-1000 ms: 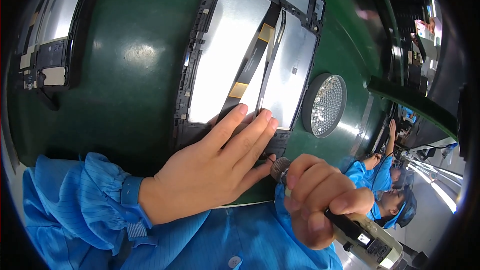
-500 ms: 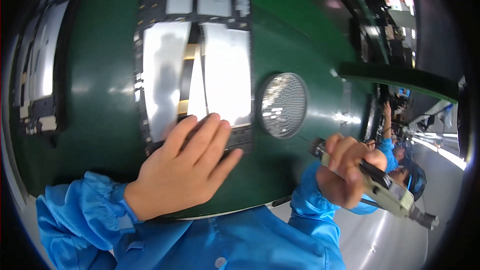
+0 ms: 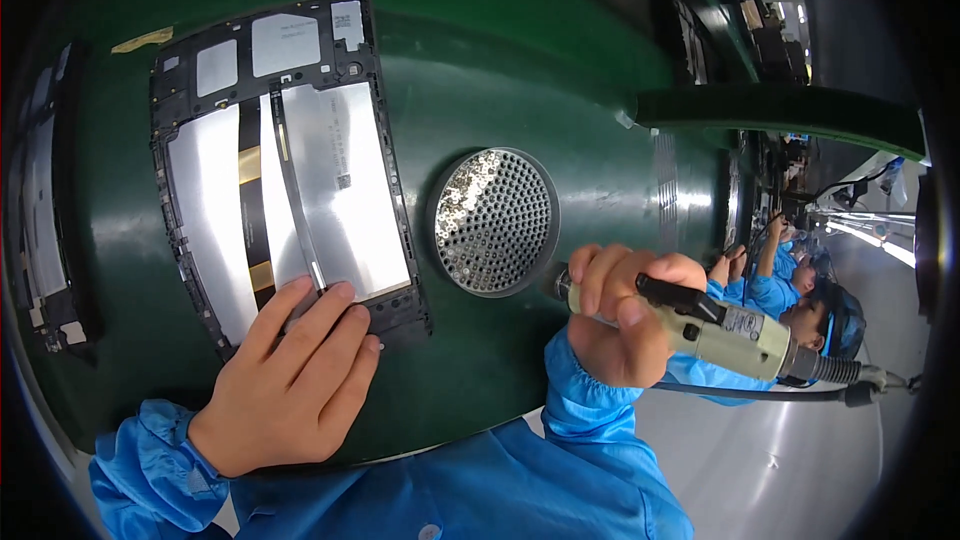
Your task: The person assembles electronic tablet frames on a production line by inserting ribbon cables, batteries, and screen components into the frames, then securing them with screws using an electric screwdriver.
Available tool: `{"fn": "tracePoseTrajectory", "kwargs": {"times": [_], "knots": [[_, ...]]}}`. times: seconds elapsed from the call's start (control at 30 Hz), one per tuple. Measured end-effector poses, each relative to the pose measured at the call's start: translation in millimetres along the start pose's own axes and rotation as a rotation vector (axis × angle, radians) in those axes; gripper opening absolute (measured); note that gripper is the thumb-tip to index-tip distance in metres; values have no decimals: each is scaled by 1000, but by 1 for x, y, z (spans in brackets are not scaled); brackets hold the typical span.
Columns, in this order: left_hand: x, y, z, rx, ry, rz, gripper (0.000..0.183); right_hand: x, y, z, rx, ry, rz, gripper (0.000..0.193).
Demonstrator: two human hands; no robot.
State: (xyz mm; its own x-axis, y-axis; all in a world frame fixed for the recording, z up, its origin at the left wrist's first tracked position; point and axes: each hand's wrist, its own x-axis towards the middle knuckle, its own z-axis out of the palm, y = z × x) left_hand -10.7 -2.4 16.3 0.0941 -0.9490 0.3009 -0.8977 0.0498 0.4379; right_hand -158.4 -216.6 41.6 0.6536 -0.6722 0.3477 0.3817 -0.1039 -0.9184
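One opened flat device (image 3: 335, 190) lay on the table, left of the middle of the view and slightly tilted, its silver inside facing up in a black frame. Two dark strips ran lengthwise across the silver, the wider one bearing two gold-coloured patches, and three larger pale plates sat at the far end of the frame. One left hand (image 3: 290, 390) rested palm down on the device's near end, four digits showing, spread slightly apart and laid over the strips rather than clamped on anything.

One right hand (image 3: 630, 315) was closed around one power screwdriver (image 3: 735, 340), with a pale green body and one black lever. The tool lay slantwise in the grip, well apart from the device, its front end near the right side of a dish. That one round dish (image 3: 515, 240), its plate full of small holes too many to count, stood just right of the device, with shiny bits gathered toward its upper left.

The table (image 3: 480, 360) was green. A second device (image 3: 42, 200) lay at the far left, and one strip of yellow tape (image 3: 143, 40) beyond the first. On the right, at least two people in blue (image 3: 775, 295) were visible, one wearing a dark cap (image 3: 847, 320).
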Motion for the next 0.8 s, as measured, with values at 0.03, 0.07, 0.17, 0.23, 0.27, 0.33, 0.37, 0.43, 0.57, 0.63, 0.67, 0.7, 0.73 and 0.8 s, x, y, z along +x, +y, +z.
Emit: {"fn": "tracePoseTrajectory", "kwargs": {"times": [0.03,0.07,0.17,0.23,0.27,0.33,0.37,0.43,0.57,0.63,0.67,0.7,0.73,0.8], "knots": [[0,0,-1,-1,-10,-2,14,-1,0,2,-7,2,9,32],[-1,0,-2,3,-7,5,12,-1,0,3,-89,-64,11,34],[-1,-1,-2,-2,-8,23,9,-2,-1,2,-63,-135,37,34],[-1,0,0,-7,-12,27,8,-4,0,2,-56,-125,50,34],[-1,1,0,-19,7,12,7,-5,1,2,-54,-121,52,34],[-2,1,1,-32,24,-7,6,-5,3,2,-49,-118,58,34],[-2,1,1,-34,26,-5,6,-5,4,2,-63,-118,58,34],[-2,0,1,-37,27,-5,6,-6,5,2,-77,-118,61,35],[-4,0,3,-65,48,-12,5,-7,6,3,-105,-124,29,34],[-6,0,4,-67,61,-14,5,-7,6,4,-110,-139,18,34],[-6,-1,4,-65,72,-10,4,-7,7,4,-126,-138,19,34],[-6,-1,4,-63,82,-6,4,-8,7,5,-141,-137,19,34],[-6,-1,3,-56,80,-10,4,-8,6,6,-133,-139,18,34],[-4,-1,3,-76,90,-9,6,-8,4,8,-176,-127,7,35]]}}
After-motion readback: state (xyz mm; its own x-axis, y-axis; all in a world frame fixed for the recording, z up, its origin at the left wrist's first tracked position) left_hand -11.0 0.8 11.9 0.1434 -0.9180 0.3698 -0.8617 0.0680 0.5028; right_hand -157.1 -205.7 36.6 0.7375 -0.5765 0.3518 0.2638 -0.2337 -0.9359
